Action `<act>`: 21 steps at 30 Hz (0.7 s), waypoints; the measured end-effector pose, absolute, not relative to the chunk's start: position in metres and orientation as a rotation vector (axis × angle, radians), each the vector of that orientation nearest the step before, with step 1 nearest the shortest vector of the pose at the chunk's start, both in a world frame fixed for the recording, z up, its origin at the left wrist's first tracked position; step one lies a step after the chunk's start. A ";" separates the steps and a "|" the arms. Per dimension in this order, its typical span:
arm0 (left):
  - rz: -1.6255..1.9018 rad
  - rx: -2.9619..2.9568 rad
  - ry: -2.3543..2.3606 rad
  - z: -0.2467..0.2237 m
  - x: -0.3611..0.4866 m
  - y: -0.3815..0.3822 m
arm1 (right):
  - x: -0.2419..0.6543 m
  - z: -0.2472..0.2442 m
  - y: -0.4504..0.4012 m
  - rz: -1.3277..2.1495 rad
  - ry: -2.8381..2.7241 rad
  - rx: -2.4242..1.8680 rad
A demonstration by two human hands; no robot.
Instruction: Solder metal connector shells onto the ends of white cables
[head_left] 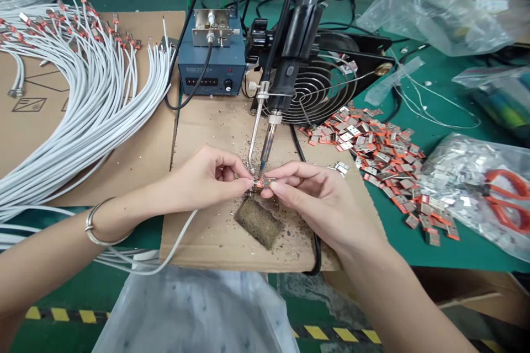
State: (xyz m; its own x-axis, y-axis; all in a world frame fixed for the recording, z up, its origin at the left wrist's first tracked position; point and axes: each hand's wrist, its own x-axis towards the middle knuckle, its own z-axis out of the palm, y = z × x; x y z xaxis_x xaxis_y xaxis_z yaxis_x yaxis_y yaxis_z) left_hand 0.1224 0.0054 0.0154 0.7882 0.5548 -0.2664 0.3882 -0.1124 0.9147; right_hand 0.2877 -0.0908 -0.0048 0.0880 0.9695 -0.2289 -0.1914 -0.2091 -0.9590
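Observation:
My left hand (226, 176) pinches the end of a white cable (182, 240), whose length trails down to the left from the fingers. In my right hand (308, 187) a small orange and silver USB connector (265, 182) is gripped between thumb and fingers, against the cable end. Directly above them is the tip of a clamped soldering iron (269, 140), with a thin metal solder feed tube (256, 121) beside it. I cannot tell whether the tip touches the connector. Below the fingers lies a dirty brown sponge (259, 222) on the cardboard (199, 231).
A bundle of white cables (95, 121) covers the left side. Behind stand a blue solder feeder (213, 66) and a black fan (318, 88). To the right are a pile of USB connectors (381, 154), red-handled scissors (507, 198) and a plastic bag of metal parts (459, 176).

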 end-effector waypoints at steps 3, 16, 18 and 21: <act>0.156 1.727 0.731 0.016 0.123 0.006 | 0.286 -0.003 -0.091 1.345 -0.877 -1.303; 0.073 1.780 0.725 0.020 0.118 0.002 | 0.285 0.003 -0.097 1.308 -0.993 -1.392; 0.052 1.793 0.711 0.026 0.115 -0.003 | 0.284 0.005 -0.104 1.274 -1.039 -1.391; 0.000 1.755 0.709 0.035 0.110 -0.016 | 0.284 0.010 -0.128 1.097 -1.153 -1.423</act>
